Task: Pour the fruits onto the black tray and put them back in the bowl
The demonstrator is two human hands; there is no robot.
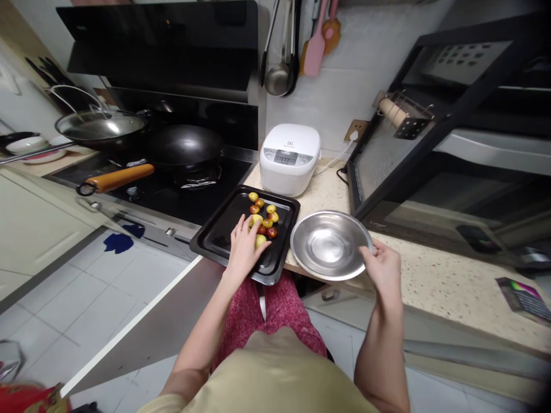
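Note:
My left hand (246, 244) reaches over a black baking tray (219, 236), its fingers spread on top of the fruit. Several small yellow-green and reddish-brown fruits that look like fresh jujubes (271, 209) lie in the tray's right half. A few of them are partly hidden under my fingers. My right hand (383, 267) pinches the right rim of a stainless steel bowl (325, 244), thumb on the inner side. Nothing lies in the bowl, which is beside the tray, its near edge over the counter's front.
A white rice cooker (290, 160) stands behind the tray. On the left, a wok with a wooden handle (123, 178) and a lidded pan (101, 126) sit on the stove. A black oven (465, 172) occupies the right. An open cabinet door (142, 332) juts out below the tray.

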